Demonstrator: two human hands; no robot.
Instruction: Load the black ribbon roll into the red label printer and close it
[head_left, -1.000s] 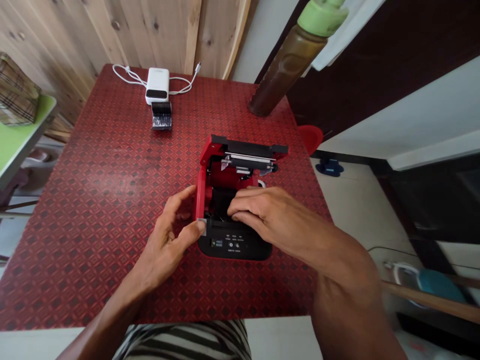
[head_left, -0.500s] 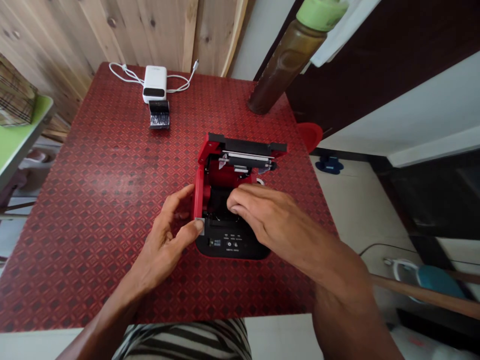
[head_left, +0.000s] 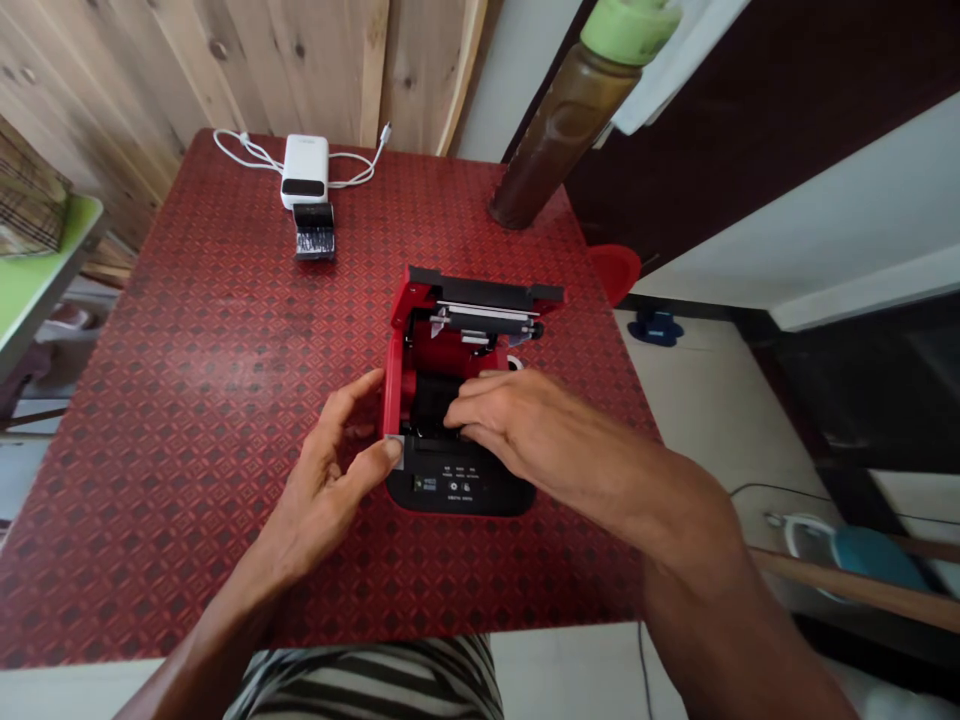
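Observation:
A small red and black printer (head_left: 450,480) sits on the red patterned table (head_left: 195,400), its lid (head_left: 484,290) swung open toward the back. My left hand (head_left: 330,480) rests against the printer's left side, thumb on the front left corner and fingers spread. My right hand (head_left: 525,420) reaches over the open paper bay with fingers curled and pressed together at the bay's front edge. Whatever the fingertips grip is hidden.
A white power bank (head_left: 304,170) with a white cable (head_left: 240,152) lies at the table's far edge, a small black part (head_left: 314,231) just in front of it. A brown bottle with a green cap (head_left: 570,110) stands at the far right. A green-topped table (head_left: 37,275) is at left.
My right hand shifted slightly left and down over the printer's bay. The left hand kept its place. The view drifted a little.

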